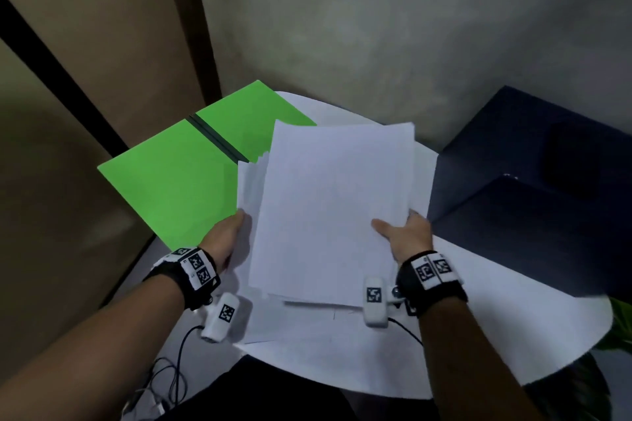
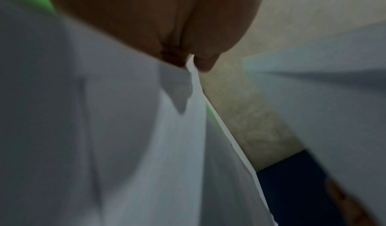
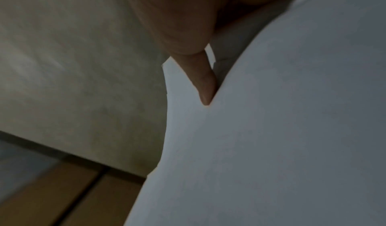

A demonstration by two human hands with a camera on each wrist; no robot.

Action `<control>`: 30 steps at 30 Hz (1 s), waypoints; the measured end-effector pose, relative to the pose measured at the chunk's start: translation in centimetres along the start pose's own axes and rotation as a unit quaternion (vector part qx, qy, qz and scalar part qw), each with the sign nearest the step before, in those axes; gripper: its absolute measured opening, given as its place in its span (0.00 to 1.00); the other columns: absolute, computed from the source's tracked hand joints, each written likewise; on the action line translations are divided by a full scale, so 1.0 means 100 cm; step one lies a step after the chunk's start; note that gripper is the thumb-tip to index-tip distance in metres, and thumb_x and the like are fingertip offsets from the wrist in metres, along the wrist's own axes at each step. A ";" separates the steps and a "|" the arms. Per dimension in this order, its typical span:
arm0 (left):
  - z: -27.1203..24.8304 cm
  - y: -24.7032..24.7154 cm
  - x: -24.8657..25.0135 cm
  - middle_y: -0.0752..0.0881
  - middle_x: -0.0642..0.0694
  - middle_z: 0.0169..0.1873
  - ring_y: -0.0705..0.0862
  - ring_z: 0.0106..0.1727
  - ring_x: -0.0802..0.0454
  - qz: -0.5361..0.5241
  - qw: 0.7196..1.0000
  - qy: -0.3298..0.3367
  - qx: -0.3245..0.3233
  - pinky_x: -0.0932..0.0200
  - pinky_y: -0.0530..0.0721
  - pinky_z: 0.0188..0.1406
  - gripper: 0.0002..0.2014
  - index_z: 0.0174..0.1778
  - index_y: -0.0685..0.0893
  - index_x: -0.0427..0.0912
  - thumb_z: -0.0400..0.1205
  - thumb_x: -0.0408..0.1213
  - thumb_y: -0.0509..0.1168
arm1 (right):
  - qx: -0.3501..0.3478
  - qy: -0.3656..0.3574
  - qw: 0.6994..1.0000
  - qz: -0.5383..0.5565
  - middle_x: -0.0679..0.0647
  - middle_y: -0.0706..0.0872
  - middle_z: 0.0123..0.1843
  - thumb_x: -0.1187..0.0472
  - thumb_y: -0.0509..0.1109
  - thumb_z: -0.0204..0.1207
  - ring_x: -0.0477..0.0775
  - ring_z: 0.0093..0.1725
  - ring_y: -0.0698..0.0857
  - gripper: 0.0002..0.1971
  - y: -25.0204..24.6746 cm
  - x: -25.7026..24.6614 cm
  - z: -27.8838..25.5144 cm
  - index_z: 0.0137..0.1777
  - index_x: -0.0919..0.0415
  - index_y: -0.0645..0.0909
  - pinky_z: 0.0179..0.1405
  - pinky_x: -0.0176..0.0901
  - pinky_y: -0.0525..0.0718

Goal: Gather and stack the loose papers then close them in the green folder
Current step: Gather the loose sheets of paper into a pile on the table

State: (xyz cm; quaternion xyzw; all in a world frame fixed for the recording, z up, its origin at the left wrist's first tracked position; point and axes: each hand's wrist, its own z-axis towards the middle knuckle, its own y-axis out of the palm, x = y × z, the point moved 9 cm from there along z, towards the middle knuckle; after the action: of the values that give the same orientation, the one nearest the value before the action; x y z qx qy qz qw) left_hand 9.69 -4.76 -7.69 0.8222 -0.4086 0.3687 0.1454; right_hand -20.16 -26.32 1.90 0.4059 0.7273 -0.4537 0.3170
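A bundle of white papers [image 1: 328,208] is lifted above the round white table [image 1: 513,318], its sheets uneven at the left and bottom edges. My left hand [image 1: 227,236] grips the bundle's left edge, with the fingers hidden beneath. My right hand [image 1: 407,232] grips the right edge, thumb on top. The green folder [image 1: 178,178] lies open at the table's back left, dark spine up, partly hanging past the edge. In the left wrist view the papers [image 2: 146,147] are pinched at the hand [image 2: 188,59]. In the right wrist view a fingertip [image 3: 205,87] presses the papers [image 3: 271,130].
More white sheets [image 1: 307,328] lie flat on the table beneath the lifted bundle. A dark blue seat [image 1: 533,188] stands to the right. A grey wall rises behind, and beige panels stand at the left. A green plant [image 1: 619,328] shows at the far right.
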 end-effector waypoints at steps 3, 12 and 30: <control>0.004 0.000 -0.005 0.88 0.37 0.58 0.87 0.58 0.37 -0.094 0.994 -0.055 -0.008 0.41 0.83 0.61 0.34 0.63 0.84 0.41 0.79 0.69 0.56 | -0.027 0.043 0.992 -0.113 0.57 0.83 0.65 0.61 0.76 0.74 0.57 0.61 0.84 0.32 0.050 0.043 -0.002 0.76 0.62 0.70 0.63 0.45 0.80; 0.005 -0.008 0.017 0.87 0.38 0.62 0.85 0.62 0.39 0.228 0.965 0.105 0.080 0.50 0.79 0.63 0.21 0.66 0.81 0.36 0.77 0.35 0.74 | -0.008 0.048 0.927 -0.372 0.56 0.69 0.78 0.50 0.63 0.82 0.64 0.74 0.71 0.30 0.057 0.082 -0.012 0.82 0.55 0.63 0.70 0.58 0.77; -0.012 -0.056 0.023 0.85 0.46 0.61 0.81 0.64 0.46 0.060 0.990 0.106 0.076 0.44 0.74 0.70 0.21 0.70 0.80 0.42 0.80 0.30 0.70 | -0.031 0.102 0.949 -0.297 0.64 0.82 0.68 0.58 0.76 0.75 0.65 0.65 0.84 0.32 0.056 0.096 -0.024 0.76 0.67 0.69 0.57 0.47 0.84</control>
State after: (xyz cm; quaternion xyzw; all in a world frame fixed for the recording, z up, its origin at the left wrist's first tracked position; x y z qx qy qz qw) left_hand 14.35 -1.94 -4.84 0.7607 -0.4107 0.4920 0.1029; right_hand -20.02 -19.74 -7.35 0.2054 0.8572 -0.4606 0.1042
